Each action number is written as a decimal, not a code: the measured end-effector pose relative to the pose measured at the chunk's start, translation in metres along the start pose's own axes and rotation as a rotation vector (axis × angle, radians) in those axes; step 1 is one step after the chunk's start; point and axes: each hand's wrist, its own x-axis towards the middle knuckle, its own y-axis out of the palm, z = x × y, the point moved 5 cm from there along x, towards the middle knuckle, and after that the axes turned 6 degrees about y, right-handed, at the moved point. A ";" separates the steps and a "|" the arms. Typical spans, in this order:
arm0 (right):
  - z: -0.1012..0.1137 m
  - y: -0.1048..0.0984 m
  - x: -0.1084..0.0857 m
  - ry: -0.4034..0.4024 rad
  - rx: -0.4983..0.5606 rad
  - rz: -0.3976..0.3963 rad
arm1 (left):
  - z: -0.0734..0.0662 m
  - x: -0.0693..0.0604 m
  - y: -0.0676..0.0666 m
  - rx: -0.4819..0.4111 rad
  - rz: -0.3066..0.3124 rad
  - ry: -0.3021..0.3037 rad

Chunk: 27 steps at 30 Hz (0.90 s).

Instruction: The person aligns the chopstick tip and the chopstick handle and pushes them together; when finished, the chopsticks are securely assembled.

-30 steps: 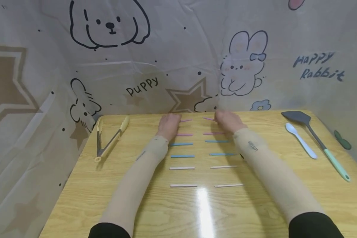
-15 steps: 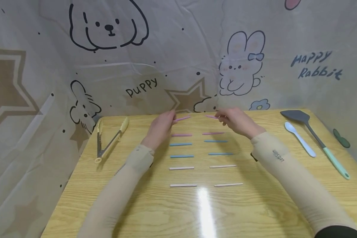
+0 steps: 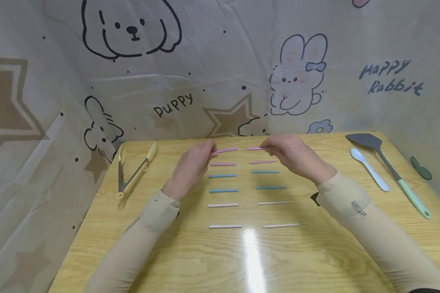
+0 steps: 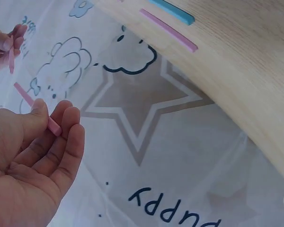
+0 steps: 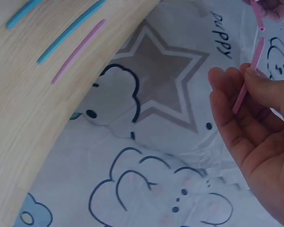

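Note:
Near the table's far edge, my left hand (image 3: 190, 167) pinches a thin pink stick (image 3: 226, 150) between thumb and fingers. Opposite it, my right hand (image 3: 297, 156) pinches a second pink stick (image 3: 254, 148). Both sticks are raised off the tabletop, their free ends pointing toward each other with a gap between. The left wrist view shows the left stick (image 4: 23, 92) under the thumb; in the right wrist view the right stick (image 5: 241, 97) crosses the fingers. On the table below lie two columns of sticks: pink (image 3: 223, 165), blue (image 3: 223, 190) and white (image 3: 225, 226).
Yellow-tipped tongs (image 3: 135, 175) lie spread at the left of the wooden table (image 3: 161, 252). At the right are a light blue spoon (image 3: 370, 171) and a grey spatula with a green handle (image 3: 388, 162). A printed cloth (image 3: 212, 53) hangs close behind the table.
Both hands have lifted their pink sticks off the far end of the table. Wrists and forearms have swung outward, and the sticks have become visible between the hands.

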 end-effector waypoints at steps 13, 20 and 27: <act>0.018 0.000 0.003 -0.110 0.006 -0.057 | -0.009 -0.003 -0.007 -0.023 -0.029 0.026; 0.018 0.005 0.004 -0.104 0.009 -0.038 | -0.011 -0.003 -0.006 -0.022 -0.041 0.043; 0.019 0.005 0.004 -0.117 -0.001 -0.036 | -0.012 -0.004 -0.008 -0.025 -0.042 0.046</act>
